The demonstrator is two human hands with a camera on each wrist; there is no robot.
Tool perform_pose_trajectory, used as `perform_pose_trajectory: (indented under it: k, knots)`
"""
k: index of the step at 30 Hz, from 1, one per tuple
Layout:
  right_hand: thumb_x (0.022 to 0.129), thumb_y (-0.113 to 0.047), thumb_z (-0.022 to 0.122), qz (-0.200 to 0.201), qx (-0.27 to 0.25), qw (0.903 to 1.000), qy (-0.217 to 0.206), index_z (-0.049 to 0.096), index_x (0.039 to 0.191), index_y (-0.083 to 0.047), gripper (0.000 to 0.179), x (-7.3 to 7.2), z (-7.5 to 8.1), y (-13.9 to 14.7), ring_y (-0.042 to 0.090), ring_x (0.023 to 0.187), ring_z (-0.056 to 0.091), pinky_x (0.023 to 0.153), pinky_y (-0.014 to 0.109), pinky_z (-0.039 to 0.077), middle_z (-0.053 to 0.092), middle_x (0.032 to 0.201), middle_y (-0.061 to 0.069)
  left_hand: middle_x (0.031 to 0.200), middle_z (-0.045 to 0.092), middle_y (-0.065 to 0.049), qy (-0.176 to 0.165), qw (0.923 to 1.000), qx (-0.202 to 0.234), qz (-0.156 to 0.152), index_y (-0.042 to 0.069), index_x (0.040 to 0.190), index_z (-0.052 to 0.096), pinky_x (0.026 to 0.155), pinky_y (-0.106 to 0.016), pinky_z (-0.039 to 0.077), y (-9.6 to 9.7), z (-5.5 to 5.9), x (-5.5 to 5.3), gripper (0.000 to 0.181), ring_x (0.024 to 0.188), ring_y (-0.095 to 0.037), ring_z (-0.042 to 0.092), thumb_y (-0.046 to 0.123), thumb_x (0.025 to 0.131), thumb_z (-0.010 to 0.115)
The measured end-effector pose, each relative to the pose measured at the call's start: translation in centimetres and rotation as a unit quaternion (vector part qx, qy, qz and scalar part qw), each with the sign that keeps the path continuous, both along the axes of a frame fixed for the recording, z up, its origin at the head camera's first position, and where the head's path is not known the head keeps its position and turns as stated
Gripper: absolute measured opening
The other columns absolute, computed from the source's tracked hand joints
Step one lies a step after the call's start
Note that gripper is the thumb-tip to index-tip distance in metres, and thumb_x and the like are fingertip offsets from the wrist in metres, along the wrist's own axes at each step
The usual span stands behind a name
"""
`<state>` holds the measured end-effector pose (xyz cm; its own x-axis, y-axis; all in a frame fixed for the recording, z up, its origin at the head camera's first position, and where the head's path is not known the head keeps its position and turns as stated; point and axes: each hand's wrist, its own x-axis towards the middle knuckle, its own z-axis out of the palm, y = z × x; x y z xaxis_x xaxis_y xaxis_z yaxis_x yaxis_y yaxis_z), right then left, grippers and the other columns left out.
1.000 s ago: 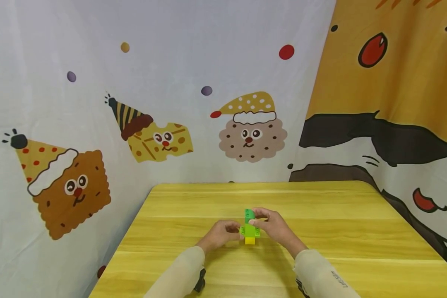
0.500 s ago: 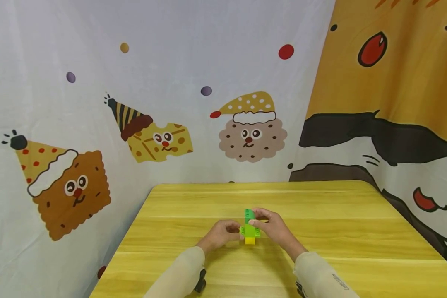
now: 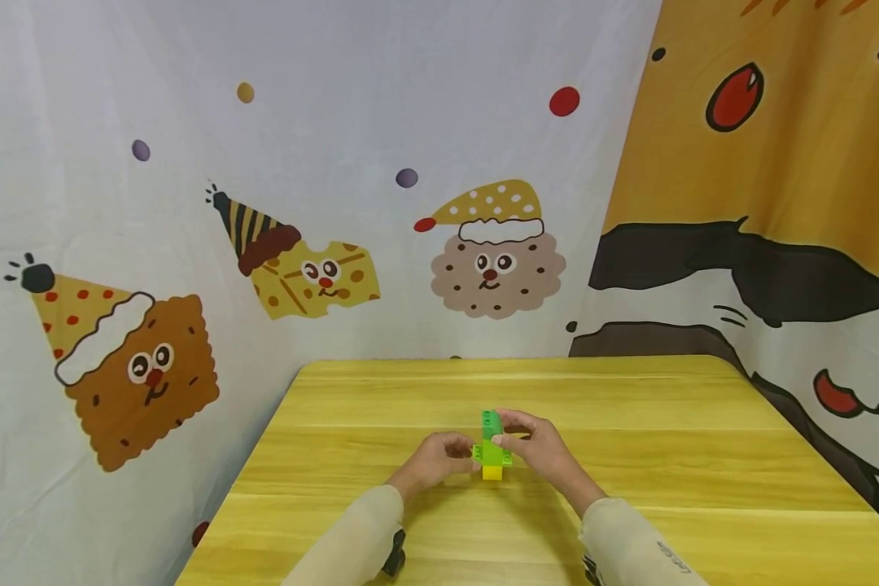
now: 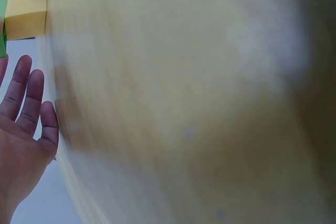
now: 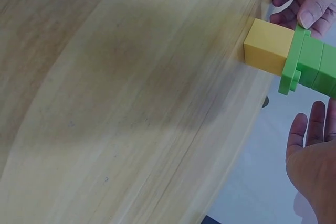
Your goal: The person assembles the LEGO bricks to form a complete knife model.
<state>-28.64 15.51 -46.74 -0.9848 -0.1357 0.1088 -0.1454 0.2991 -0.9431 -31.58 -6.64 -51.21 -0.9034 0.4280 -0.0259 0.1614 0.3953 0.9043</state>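
Observation:
A stack of toy building blocks stands upright on the wooden table. At its foot is a yellow block [image 3: 492,472]; above it a light green plate [image 5: 294,61] sticks out both sides, then a light green block [image 3: 493,453], with a darker green block [image 3: 491,425] on top. My left hand [image 3: 437,460] pinches the plate's left end, its thumb [image 5: 312,10] on the edge in the right wrist view. The other left fingers [image 4: 32,95] spread loosely beside the yellow block. My right hand [image 3: 538,446] holds the darker green block between thumb and forefinger, from the right.
The wooden table [image 3: 630,407] reaches back to a curtain [image 3: 337,122] printed with cartoon biscuits and cheese. Dark bands [image 3: 393,553] show under both beige sleeves [image 3: 355,533].

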Motion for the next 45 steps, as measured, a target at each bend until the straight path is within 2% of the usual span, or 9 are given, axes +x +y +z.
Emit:
perform_pose_trajectory:
  k: [5,12,18,28,38,45]
  knots:
    - [0.091,-0.017,0.073,0.005,0.0,1.0,0.0,0.061,0.136,-0.009,0.047,-0.1,0.0,0.1,0.024,0.109,0.06,0.091,0.043,0.05,0.068,0.115,0.004,0.1,0.065,0.003,0.008,1.0,-0.002,-0.003,0.018,0.112,0.07,0.077,-0.036,0.05,0.0,-0.1,-0.1,0.028,0.094,-0.017,0.059,0.031,0.089,0.076]
    - [0.091,-0.018,0.074,0.0,-0.005,1.0,-0.001,0.064,0.133,-0.012,0.044,0.0,-0.1,0.2,0.021,0.108,0.06,0.09,0.042,0.05,0.068,0.114,0.002,0.112,0.063,0.003,0.018,0.9998,-0.001,0.003,0.015,0.127,0.065,0.085,-0.039,0.051,0.2,-0.1,0.0,0.042,0.101,-0.018,0.059,0.028,0.089,0.077]
    - [0.092,-0.018,0.073,-0.002,-0.006,1.0,0.004,0.066,0.131,-0.014,0.04,-0.2,-0.2,0.2,0.02,0.106,0.061,0.088,0.042,0.05,0.068,0.112,0.0,0.119,0.064,0.005,0.035,0.9992,0.016,-0.01,0.017,0.132,0.062,0.091,-0.042,0.05,0.5,0.0,0.2,0.042,0.108,-0.019,0.059,0.022,0.092,0.074]
    - [0.093,-0.019,0.071,-0.015,-0.011,0.9998,-0.008,0.064,0.134,-0.014,0.042,-0.6,-0.2,0.1,0.024,0.107,0.06,0.086,0.042,0.053,0.068,0.115,0.003,0.114,0.066,0.004,0.042,0.9988,0.024,-0.007,0.014,0.134,0.061,0.089,-0.042,0.05,0.7,0.0,0.2,0.044,0.105,-0.02,0.06,0.019,0.092,0.073]
    - [0.095,-0.013,0.068,-0.021,-0.006,0.9997,0.009,0.063,0.136,-0.014,0.041,-1.0,-0.6,0.0,0.027,0.11,0.061,0.089,0.043,0.053,0.068,0.119,0.007,0.107,0.067,0.001,0.045,0.9983,0.036,0.003,0.016,0.134,0.061,0.089,-0.044,0.049,1.0,0.1,0.2,0.045,0.101,-0.019,0.06,0.017,0.091,0.074]
    - [0.096,-0.013,0.066,-0.02,0.002,0.9997,0.012,0.061,0.138,-0.014,0.042,-1.1,-0.6,-0.1,0.028,0.113,0.06,0.09,0.043,0.052,0.067,0.121,0.008,0.117,0.067,0.0,0.061,0.9971,0.045,0.004,0.018,0.135,0.061,0.092,-0.045,0.048,1.1,-0.1,0.2,0.045,0.109,-0.023,0.061,0.017,0.092,0.073]
